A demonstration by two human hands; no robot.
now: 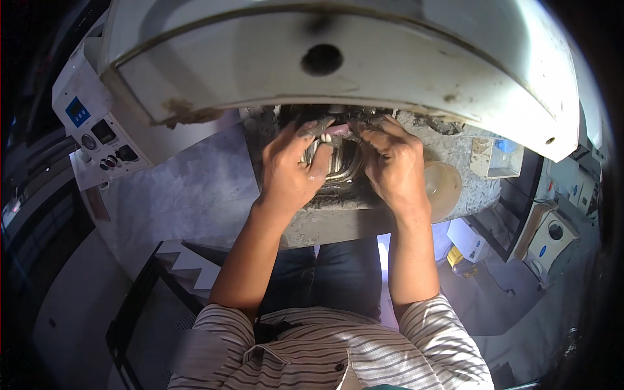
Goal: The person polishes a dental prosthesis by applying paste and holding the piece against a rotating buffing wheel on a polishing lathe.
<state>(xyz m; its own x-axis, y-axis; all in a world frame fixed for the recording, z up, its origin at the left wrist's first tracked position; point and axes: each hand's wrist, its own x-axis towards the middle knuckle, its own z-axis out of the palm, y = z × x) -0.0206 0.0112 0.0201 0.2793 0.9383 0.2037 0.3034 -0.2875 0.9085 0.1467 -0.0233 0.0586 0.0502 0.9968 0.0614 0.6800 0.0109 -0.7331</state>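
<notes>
One small pink-and-white piece, pinched between two grey-smeared hands.
The pink-and-white piece (338,131) sits just below the lower edge of a white hood (390,75), at the dark opening. The left hand (292,164) has its fingers curled nearly closed on the piece's left end, beside the white tooth-like bits; the right hand (394,159) appears to pinch the other end, though its fingertips are partly lost in shadow. Work seems under way, the piece being in hand and not set down; how much is done or left cannot be told. Beneath lie curved metal loops (346,174). A round translucent bowl (453,188) stands beside the right wrist, its contents unclear; farther right, a small pale box (484,171) has something blue in it.
</notes>
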